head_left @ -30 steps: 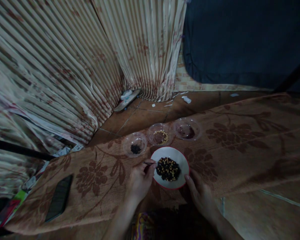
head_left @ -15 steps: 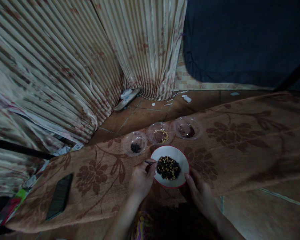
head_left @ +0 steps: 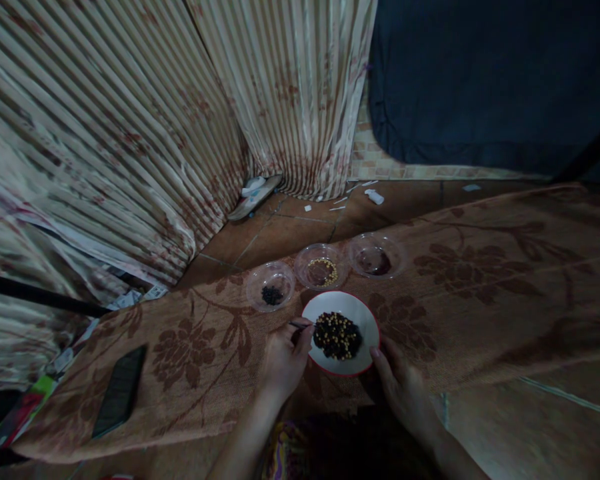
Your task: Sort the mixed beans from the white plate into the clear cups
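A white bowl (head_left: 339, 368) with a red rim holds a mixed heap of dark and yellow beans or grains (head_left: 337, 335). At its left side, my left hand (head_left: 286, 357) is closed on a thin dark tool (head_left: 301, 325) that looks like tweezers. The tool's tip reaches the left edge of the heap. My right hand (head_left: 397, 379) grips the bowl's right rim, thumb on top and the other fingers mostly hidden. Behind the bowl stand clear plastic bowls: one with black pieces (head_left: 271, 295), one with yellow grains (head_left: 325, 273) and one with dark reddish pieces (head_left: 379, 262).
A patterned brown cloth (head_left: 195, 400) covers the long, narrow table. A dark phone (head_left: 120, 392) lies on its left part. Beyond the far edge, a slipper (head_left: 255, 199) and small white scraps (head_left: 374, 197) lie on the tiled floor by striped curtains (head_left: 300, 100).
The view has shifted very slightly. Both hands, the tool and the bowl stay in practically the same place.
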{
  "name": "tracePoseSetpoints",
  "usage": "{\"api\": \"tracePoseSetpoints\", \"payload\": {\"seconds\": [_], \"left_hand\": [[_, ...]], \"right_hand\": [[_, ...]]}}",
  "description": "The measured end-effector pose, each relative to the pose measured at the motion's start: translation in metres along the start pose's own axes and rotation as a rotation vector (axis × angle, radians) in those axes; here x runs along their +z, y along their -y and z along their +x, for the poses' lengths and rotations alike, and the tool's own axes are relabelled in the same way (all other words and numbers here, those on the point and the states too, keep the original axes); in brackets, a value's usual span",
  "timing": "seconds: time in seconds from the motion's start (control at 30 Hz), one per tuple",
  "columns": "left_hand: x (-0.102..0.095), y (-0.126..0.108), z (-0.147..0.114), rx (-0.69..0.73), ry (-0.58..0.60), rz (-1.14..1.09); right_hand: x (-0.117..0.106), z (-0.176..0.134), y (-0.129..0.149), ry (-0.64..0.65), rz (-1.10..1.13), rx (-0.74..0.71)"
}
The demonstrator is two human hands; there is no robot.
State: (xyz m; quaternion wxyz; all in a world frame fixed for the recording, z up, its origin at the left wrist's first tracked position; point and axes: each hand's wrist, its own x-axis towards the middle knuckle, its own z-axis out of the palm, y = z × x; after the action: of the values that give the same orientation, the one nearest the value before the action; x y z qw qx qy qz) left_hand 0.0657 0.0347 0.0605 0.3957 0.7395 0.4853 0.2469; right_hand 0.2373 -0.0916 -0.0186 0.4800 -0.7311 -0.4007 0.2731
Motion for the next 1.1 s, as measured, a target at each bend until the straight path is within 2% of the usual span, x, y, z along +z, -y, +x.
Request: {"api": "tracePoseSetpoints", "payload": {"seconds": [0.23,0.57,1.1], "left_hand": [[0.0017,0.0009,0.0005,-0.006,-0.03,-0.045],[0.0035,0.0066,0.0005,-0.004,-0.013,-0.052],[0.0055,0.0025,0.0039,-0.055,-0.019,-0.073]], "right_hand": [[-0.0009,-0.0008,0.0021,-0.02,-0.018,0.011],[-0.0011,-0.0004,0.002,-0.019,-0.049,-0.012],[-0.0018,0.0001,0.0045,-0.015,-0.013,-0.01]]}}
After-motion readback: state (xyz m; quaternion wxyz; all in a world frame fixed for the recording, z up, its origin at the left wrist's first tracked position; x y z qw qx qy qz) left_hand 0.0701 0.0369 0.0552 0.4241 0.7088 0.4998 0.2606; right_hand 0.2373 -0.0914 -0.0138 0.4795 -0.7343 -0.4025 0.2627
